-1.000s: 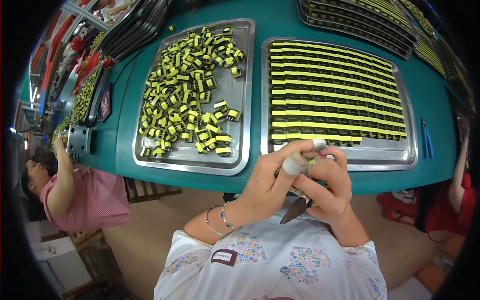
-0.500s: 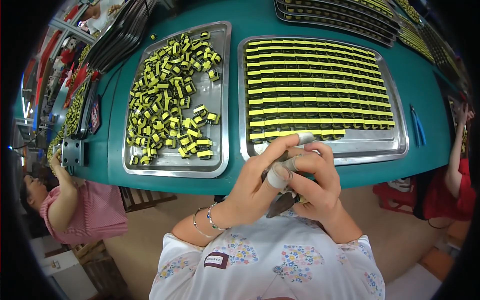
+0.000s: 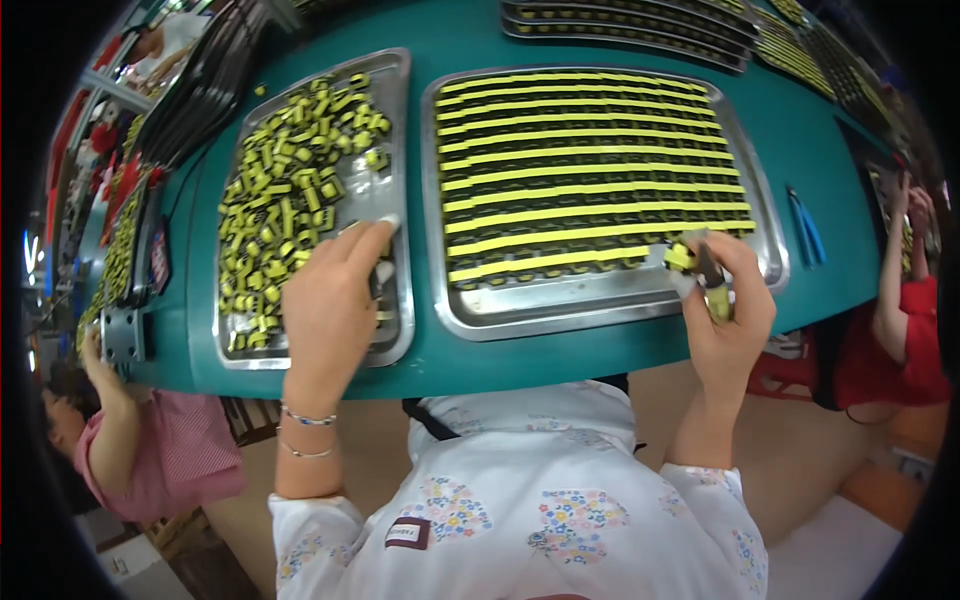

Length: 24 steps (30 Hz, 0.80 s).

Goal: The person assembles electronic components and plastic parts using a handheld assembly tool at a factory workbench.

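My right hand [image 3: 735, 300] is over the near right part of the right-hand metal tray [image 3: 540, 312]. Its fingertips grip a small yellow-and-black transformer [image 3: 681, 257] by the near end of the rows. A dark, flat-bladed tool [image 3: 708, 268] with a yellowish lower part sits in the same hand. My left hand [image 3: 335, 300] reaches over the near right side of the left-hand metal tray [image 3: 403, 120], fingers bent down and closed. What those fingers hold is hidden. Pale wraps cover several fingertips. Loose transformers [image 3: 290, 160] lie piled in the left tray; the right tray holds them in straight rows [image 3: 590, 150].
Blue-handled pliers [image 3: 806, 228] lie on the green table [image 3: 850, 240] right of the trays. Stacked trays [image 3: 630, 35] stand at the back. A metal block [image 3: 125, 335] is at the left edge. People sit at both sides, in pink [image 3: 175, 455] and red [image 3: 895, 350].
My hands, together in front of my chest before, have parted. The left moved to the loose pile; the right moved out to the ordered rows with a transformer. The view has shifted slightly.
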### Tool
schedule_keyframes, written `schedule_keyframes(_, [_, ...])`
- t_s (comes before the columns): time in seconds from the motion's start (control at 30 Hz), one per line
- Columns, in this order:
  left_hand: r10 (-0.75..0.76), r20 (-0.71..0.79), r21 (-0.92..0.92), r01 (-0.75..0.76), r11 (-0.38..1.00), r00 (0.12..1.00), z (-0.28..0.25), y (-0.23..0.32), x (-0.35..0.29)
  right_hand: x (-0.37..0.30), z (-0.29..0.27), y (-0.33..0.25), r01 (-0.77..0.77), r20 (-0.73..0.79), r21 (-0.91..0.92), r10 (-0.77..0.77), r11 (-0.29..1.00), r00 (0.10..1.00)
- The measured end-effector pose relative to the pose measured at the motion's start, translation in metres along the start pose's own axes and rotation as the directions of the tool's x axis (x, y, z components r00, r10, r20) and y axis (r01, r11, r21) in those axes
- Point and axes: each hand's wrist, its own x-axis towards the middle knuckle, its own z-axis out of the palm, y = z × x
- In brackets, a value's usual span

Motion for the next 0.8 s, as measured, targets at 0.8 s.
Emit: schedule_keyframes(0.8, [-0.102,0.435,-0.805,0.336,-0.490,0.895,0.006,0.037,-0.028,0.011,0.001,0.008,0.146,0.214,-0.387,-0.066,0.910,0.975])
